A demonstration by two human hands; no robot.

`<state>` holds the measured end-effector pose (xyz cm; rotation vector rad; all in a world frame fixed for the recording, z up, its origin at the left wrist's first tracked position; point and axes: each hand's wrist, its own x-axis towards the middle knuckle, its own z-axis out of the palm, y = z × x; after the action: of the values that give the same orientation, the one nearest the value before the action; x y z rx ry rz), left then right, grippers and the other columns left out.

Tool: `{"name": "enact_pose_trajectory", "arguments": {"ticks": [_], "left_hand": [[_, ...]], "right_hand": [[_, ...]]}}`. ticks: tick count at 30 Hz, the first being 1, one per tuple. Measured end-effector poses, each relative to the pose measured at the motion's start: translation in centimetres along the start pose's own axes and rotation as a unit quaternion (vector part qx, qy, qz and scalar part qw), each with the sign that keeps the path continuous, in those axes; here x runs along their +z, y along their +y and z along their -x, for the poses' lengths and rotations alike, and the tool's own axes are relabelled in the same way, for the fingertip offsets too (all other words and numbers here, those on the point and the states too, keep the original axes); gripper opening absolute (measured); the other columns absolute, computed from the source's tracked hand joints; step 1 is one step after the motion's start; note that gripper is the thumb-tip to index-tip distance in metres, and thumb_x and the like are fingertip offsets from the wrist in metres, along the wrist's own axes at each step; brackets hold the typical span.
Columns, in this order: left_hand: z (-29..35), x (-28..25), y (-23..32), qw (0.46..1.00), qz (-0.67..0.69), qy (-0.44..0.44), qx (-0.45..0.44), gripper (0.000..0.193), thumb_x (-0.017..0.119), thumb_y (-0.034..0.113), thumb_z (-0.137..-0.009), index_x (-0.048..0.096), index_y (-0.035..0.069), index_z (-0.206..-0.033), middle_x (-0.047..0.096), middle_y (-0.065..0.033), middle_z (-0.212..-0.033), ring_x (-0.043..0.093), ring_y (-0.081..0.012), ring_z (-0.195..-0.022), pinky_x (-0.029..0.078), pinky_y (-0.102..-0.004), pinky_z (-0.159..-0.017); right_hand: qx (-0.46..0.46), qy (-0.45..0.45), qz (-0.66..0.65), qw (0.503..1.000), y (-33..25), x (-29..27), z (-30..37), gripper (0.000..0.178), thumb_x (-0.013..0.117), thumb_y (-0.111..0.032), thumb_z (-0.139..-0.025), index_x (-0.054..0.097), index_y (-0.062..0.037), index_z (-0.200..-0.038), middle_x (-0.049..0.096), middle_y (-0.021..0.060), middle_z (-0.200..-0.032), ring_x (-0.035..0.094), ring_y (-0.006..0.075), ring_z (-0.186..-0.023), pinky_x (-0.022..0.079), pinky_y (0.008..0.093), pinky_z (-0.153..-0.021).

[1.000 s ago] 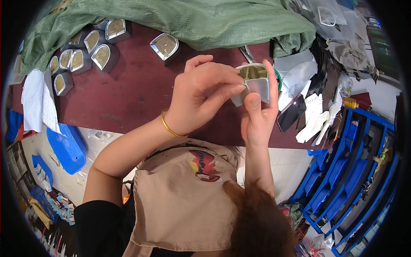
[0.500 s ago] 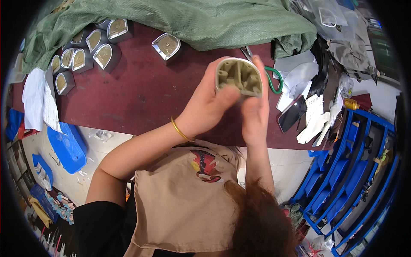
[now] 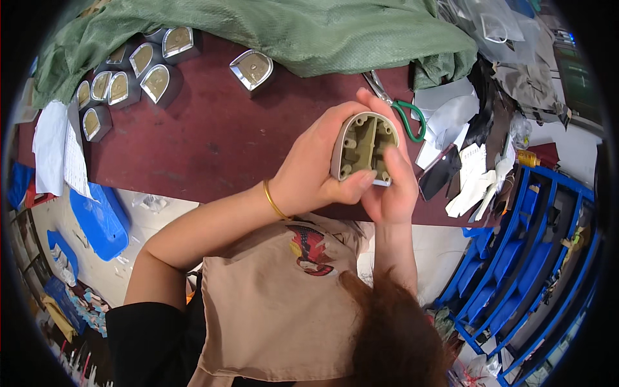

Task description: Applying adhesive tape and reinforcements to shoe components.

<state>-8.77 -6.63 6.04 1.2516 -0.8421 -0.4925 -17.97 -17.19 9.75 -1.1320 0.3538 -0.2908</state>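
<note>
Between both palms I hold a D-shaped hollow heel-like block, silvery outside and olive inside, its open ribbed side facing up. My left hand wraps its left side, the thumb across the lower rim. My right hand closes on the right side, thumb on the rim, other fingers behind it. A similar block lies alone on the dark red table beyond my hands. Several more blocks of that shape cluster at the far left. Green-handled scissors lie just right of my fingers.
A green woven sheet covers the table's far edge. Paper scraps and a dark phone lie at the right. A blue rack stands right of the table, and a blue bin sits on the floor at left.
Both hands have brought the hollow block down toward me, slightly to the right, and turned it. The scissors, partly covered before, now show more fully.
</note>
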Motion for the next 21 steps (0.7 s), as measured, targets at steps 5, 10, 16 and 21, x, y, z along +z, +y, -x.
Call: {"name": "enact_pose_trajectory", "arguments": {"ticks": [5, 10, 16, 21], "left_hand": [[0.1, -0.7, 0.3, 0.998, -0.012, -0.011, -0.069, 0.059, 0.067, 0.038, -0.079, 0.049, 0.000, -0.120, 0.059, -0.0155, -0.101, 0.061, -0.0269, -0.092, 0.048, -0.0335, -0.083], [1.0, 0.0, -0.5, 0.987, 0.096, 0.009, -0.127, 0.055, 0.063, 0.039, -0.083, 0.051, 0.000, -0.121, 0.061, -0.0105, -0.099, 0.059, -0.0178, -0.092, 0.047, -0.0302, -0.082], [0.6, -2.0, 0.1, 0.933, 0.255, -0.130, -0.220, 0.047, 0.052, 0.036, -0.091, 0.054, 0.000, -0.121, 0.060, -0.0011, -0.102, 0.054, -0.0100, -0.090, 0.045, -0.0258, -0.079], [1.4, -1.6, -0.5, 0.889, 0.352, -0.115, -0.270, 0.049, 0.046, 0.038, -0.093, 0.054, -0.002, -0.119, 0.059, -0.0025, -0.104, 0.052, -0.0093, -0.095, 0.043, -0.0267, -0.085]], "right_hand": [[-0.076, -0.010, 0.362, 0.929, -0.6, -1.1, 0.0, 0.087, 0.056, -0.061, -0.082, 0.037, 0.0038, -0.137, 0.036, 0.0164, -0.145, 0.033, 0.0296, -0.136, 0.027, 0.0432, -0.106], [-0.267, -0.094, 0.617, 0.735, 0.9, -3.1, 0.6, 0.106, 0.068, -0.068, -0.067, 0.037, 0.0046, -0.138, 0.041, 0.0188, -0.143, 0.033, 0.0340, -0.137, 0.023, 0.0452, -0.106], [-0.045, -0.068, 0.226, 0.971, 1.0, -2.1, -0.2, 0.129, 0.054, -0.090, -0.050, 0.040, 0.0042, -0.138, 0.039, 0.0147, -0.145, 0.029, 0.0294, -0.139, 0.021, 0.0434, -0.109], [-0.255, -0.114, 0.559, 0.781, -0.8, -2.3, -0.8, 0.105, 0.052, -0.083, -0.066, 0.057, 0.0066, -0.120, 0.060, 0.0233, -0.119, 0.047, 0.0367, -0.126, 0.031, 0.0449, -0.107]]}}
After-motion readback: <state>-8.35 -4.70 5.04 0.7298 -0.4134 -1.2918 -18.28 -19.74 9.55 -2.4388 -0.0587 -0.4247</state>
